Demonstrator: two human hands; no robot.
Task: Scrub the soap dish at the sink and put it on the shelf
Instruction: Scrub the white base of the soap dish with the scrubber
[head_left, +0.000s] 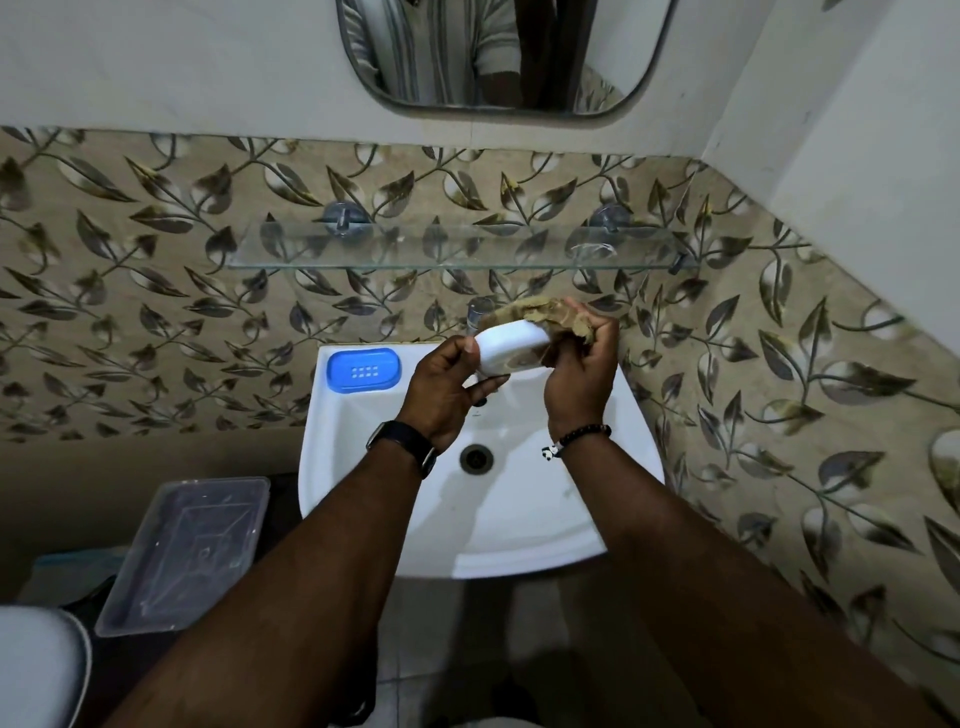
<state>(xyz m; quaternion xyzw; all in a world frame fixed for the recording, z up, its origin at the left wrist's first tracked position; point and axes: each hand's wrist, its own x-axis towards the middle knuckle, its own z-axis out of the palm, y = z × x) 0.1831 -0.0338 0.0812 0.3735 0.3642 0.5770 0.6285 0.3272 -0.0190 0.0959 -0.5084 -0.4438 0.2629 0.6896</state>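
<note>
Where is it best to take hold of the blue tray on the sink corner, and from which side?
Pinch the blue tray across its short width, on the two long rims, coming from above. It lies flat on the sink corner, long side left to right, with the wall close behind.

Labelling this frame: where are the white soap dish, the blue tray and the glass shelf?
white soap dish (511, 347): head view, its white outer side.
blue tray (363, 371): head view, its slotted middle.
glass shelf (441, 252): head view, bare glass pane.
</note>
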